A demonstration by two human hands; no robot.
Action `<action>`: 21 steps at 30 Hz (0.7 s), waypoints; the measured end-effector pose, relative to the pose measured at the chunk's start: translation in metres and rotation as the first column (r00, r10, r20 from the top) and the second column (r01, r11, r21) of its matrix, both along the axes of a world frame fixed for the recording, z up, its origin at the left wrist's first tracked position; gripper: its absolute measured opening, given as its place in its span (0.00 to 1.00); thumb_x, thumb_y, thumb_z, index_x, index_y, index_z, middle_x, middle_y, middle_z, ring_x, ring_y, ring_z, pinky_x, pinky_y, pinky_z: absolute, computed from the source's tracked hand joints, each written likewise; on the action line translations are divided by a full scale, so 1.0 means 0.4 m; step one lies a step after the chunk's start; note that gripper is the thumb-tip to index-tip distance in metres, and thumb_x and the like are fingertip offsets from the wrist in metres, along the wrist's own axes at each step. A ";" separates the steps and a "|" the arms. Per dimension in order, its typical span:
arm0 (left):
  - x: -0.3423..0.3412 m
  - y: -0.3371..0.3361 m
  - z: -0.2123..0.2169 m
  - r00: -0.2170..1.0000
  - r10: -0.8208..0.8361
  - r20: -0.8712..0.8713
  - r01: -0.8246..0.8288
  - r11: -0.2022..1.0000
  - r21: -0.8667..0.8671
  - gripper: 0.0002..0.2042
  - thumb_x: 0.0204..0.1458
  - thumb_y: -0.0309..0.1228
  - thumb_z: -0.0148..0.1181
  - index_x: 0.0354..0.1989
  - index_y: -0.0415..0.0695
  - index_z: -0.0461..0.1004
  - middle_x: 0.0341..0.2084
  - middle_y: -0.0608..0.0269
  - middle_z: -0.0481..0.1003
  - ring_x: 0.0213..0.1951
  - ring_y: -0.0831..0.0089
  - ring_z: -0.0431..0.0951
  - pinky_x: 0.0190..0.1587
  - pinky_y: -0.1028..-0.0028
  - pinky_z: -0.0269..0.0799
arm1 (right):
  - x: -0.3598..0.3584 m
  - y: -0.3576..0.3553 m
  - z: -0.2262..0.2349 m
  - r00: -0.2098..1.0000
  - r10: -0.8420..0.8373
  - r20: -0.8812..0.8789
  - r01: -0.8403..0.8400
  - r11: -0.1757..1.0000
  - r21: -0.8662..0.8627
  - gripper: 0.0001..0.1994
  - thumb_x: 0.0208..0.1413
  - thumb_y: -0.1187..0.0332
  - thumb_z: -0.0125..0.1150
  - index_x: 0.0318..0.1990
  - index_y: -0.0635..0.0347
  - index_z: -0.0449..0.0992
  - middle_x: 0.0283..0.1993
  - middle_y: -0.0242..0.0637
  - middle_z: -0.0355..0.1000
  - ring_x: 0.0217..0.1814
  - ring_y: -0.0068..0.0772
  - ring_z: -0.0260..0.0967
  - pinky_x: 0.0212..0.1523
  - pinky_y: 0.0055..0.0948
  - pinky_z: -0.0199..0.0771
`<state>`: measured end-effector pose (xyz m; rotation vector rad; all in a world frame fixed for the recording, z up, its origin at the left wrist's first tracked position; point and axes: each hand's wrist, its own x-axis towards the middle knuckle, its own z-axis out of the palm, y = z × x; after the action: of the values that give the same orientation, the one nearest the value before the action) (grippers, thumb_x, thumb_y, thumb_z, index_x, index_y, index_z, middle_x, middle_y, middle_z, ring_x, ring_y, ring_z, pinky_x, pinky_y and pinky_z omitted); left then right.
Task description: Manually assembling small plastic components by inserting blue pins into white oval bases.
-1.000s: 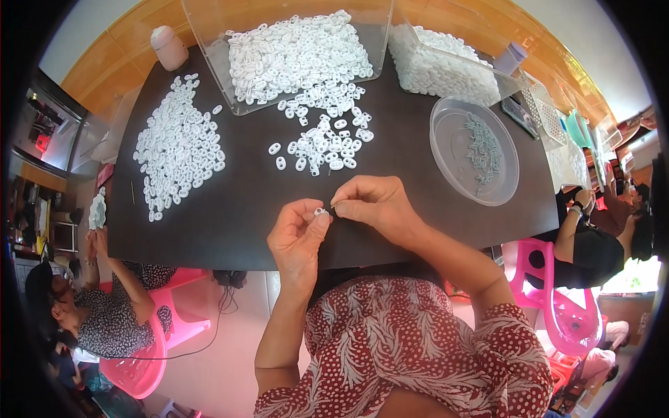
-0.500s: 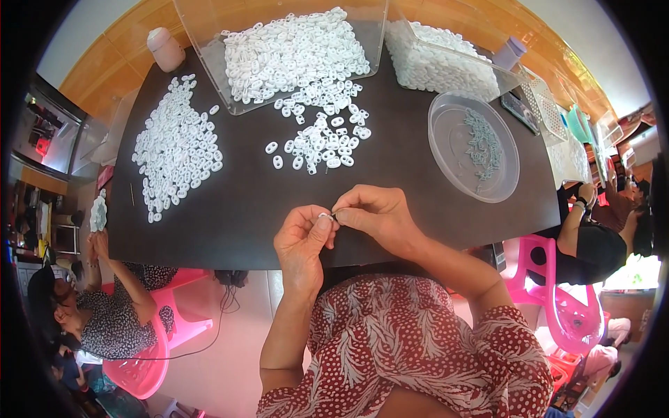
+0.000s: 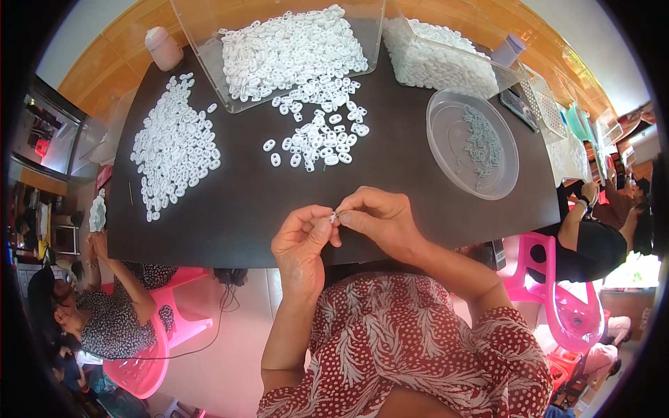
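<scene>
Just above the near table edge, my left hand (image 3: 301,238) pinches a small white plastic piece (image 3: 333,219) between thumb and fingertips. My right hand (image 3: 382,217) meets it there, thumb and forefinger pressed together at the piece; whatever they grip is too small to name. Beyond my hands lies a loose heap of white two-holed oval pieces (image 3: 322,143). To the right, a round clear plastic dish (image 3: 441,166) holds many small grey-green parts (image 3: 482,143). A larger pile of the white ovals (image 3: 174,150) spreads on the left.
A clear box (image 3: 209,78) of white ovals lies at the back, a second filled box (image 3: 442,59) beside it. Also on the dark table (image 3: 244,216) are a pink bottle (image 3: 164,50), a purple-capped bottle (image 3: 509,50) and a phone (image 3: 519,110). People sit at left and right.
Both hands stay together at the white piece. The fingertips have shifted slightly, and more of the white piece now shows between them.
</scene>
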<state>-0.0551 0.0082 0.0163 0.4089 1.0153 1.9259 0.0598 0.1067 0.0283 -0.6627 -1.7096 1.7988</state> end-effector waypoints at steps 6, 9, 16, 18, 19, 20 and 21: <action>0.013 -0.003 -0.016 1.000 0.018 0.004 -0.018 1.000 -0.020 0.06 0.52 0.20 0.58 0.38 0.33 0.73 0.27 0.59 0.75 0.25 0.76 0.70 0.30 0.78 0.68 | 0.005 -0.012 0.001 0.999 -0.013 -0.033 0.011 0.999 -0.038 0.02 0.53 0.76 0.59 0.32 0.65 0.76 0.30 0.29 0.69 0.30 0.14 0.64 0.30 0.18 0.62; 0.018 -0.006 -0.020 0.998 0.030 -0.057 -0.030 0.999 -0.010 0.06 0.52 0.20 0.58 0.37 0.33 0.73 0.26 0.60 0.75 0.25 0.77 0.70 0.29 0.79 0.68 | 0.009 -0.014 -0.012 1.000 -0.019 -0.020 0.019 1.000 -0.023 0.02 0.53 0.76 0.59 0.32 0.65 0.76 0.30 0.29 0.68 0.30 0.14 0.63 0.29 0.18 0.62; 0.024 -0.014 -0.017 0.990 0.066 -0.122 -0.073 0.996 -0.058 0.04 0.53 0.21 0.57 0.36 0.35 0.73 0.26 0.62 0.74 0.25 0.80 0.71 0.27 0.82 0.67 | 0.009 -0.024 -0.011 0.999 -0.017 -0.040 0.015 0.999 -0.051 0.02 0.53 0.76 0.59 0.32 0.65 0.76 0.31 0.29 0.69 0.31 0.14 0.64 0.31 0.18 0.63; 0.027 -0.016 -0.013 0.987 0.072 -0.143 -0.082 0.994 -0.070 0.04 0.54 0.22 0.57 0.36 0.35 0.73 0.26 0.63 0.74 0.26 0.81 0.71 0.27 0.83 0.67 | 0.008 -0.025 -0.013 0.999 -0.015 -0.041 0.013 0.999 -0.049 0.02 0.53 0.76 0.59 0.33 0.65 0.76 0.31 0.29 0.70 0.32 0.14 0.65 0.32 0.18 0.64; 0.028 -0.017 -0.012 0.984 0.077 -0.163 -0.091 0.993 -0.082 0.04 0.54 0.22 0.57 0.35 0.36 0.73 0.26 0.63 0.74 0.26 0.81 0.71 0.26 0.83 0.67 | 0.008 -0.025 -0.014 0.999 -0.013 -0.042 0.011 0.999 -0.048 0.02 0.53 0.76 0.59 0.33 0.66 0.76 0.31 0.29 0.71 0.32 0.15 0.65 0.32 0.18 0.64; 0.029 -0.018 -0.012 0.984 0.077 -0.163 -0.091 0.992 -0.082 0.04 0.54 0.22 0.57 0.35 0.36 0.73 0.26 0.63 0.74 0.26 0.81 0.71 0.26 0.83 0.67 | 0.009 -0.025 -0.013 0.999 -0.013 -0.041 0.011 0.999 -0.048 0.02 0.53 0.76 0.59 0.33 0.66 0.76 0.31 0.29 0.71 0.32 0.15 0.65 0.32 0.18 0.64; 0.029 -0.018 -0.013 0.979 0.076 -0.189 -0.092 0.992 -0.081 0.04 0.54 0.23 0.58 0.36 0.36 0.73 0.26 0.64 0.74 0.26 0.82 0.71 0.27 0.83 0.67 | 0.009 -0.025 -0.013 0.999 -0.012 -0.035 0.010 0.999 -0.047 0.02 0.53 0.76 0.58 0.33 0.66 0.76 0.31 0.30 0.71 0.32 0.15 0.65 0.33 0.18 0.65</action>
<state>-0.0434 0.0008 0.0111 0.5082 1.2531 1.9356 0.0634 0.0966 0.0231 -0.6542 -1.6423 1.8370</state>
